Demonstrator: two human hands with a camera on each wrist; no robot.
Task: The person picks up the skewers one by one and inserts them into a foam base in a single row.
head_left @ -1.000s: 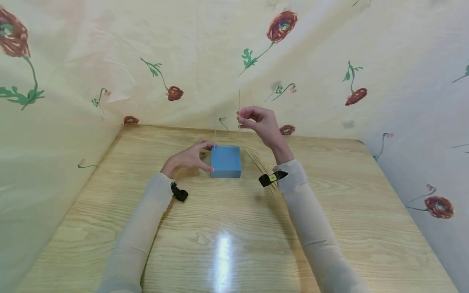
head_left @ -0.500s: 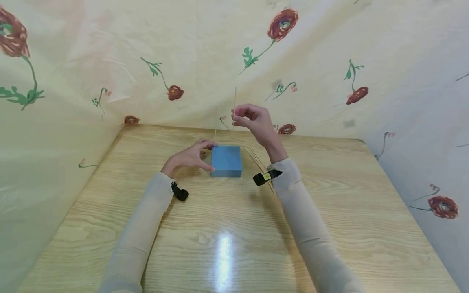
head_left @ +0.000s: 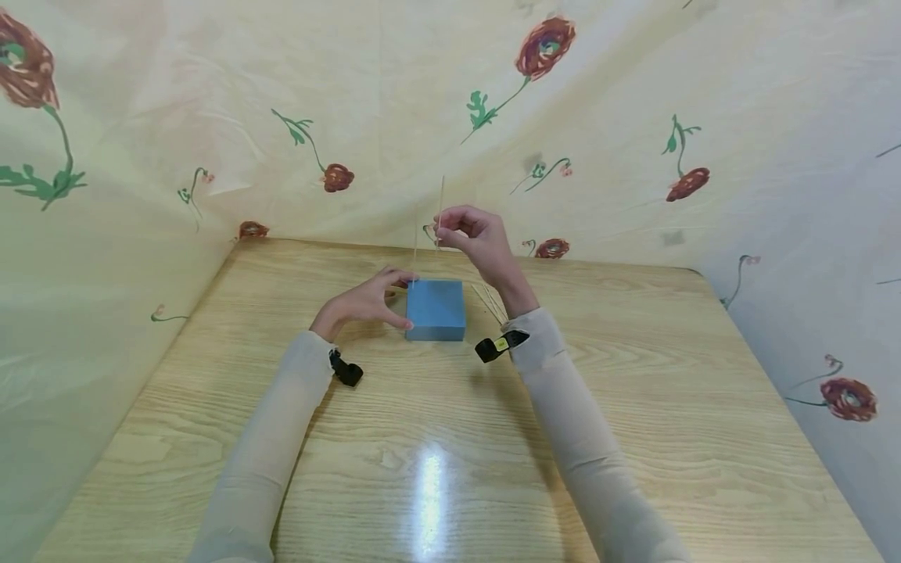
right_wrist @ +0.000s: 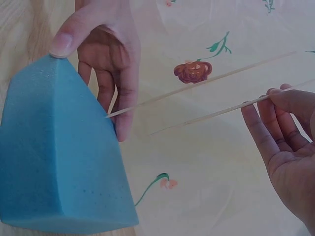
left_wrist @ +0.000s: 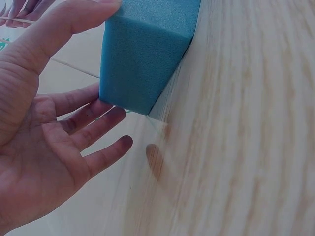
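Observation:
A blue foam block (head_left: 436, 303) sits on the wooden table. My left hand (head_left: 366, 301) grips its left side, thumb at the near corner and fingertips at the far one; in the left wrist view the little finger is free of the foam (left_wrist: 138, 59). One thin wooden skewer (head_left: 415, 242) stands upright in the block's far left corner. Above the block's far edge, my right hand (head_left: 479, 238) pinches a second skewer (head_left: 442, 195) near its middle, almost upright. In the right wrist view, the held skewer's tip (right_wrist: 170, 129) is apart from the block (right_wrist: 93, 167).
Several loose skewers (head_left: 489, 303) lie on the table (head_left: 352, 453) right of the block, partly hidden under my right wrist. A flower-printed sheet (head_left: 394, 117) hangs behind the table and along both sides. Small dark holes dot the foam in the right wrist view.
My right hand has moved left with its skewer, from right of the block to over its far edge, close to the standing skewer. My left hand and the block have stayed in place.

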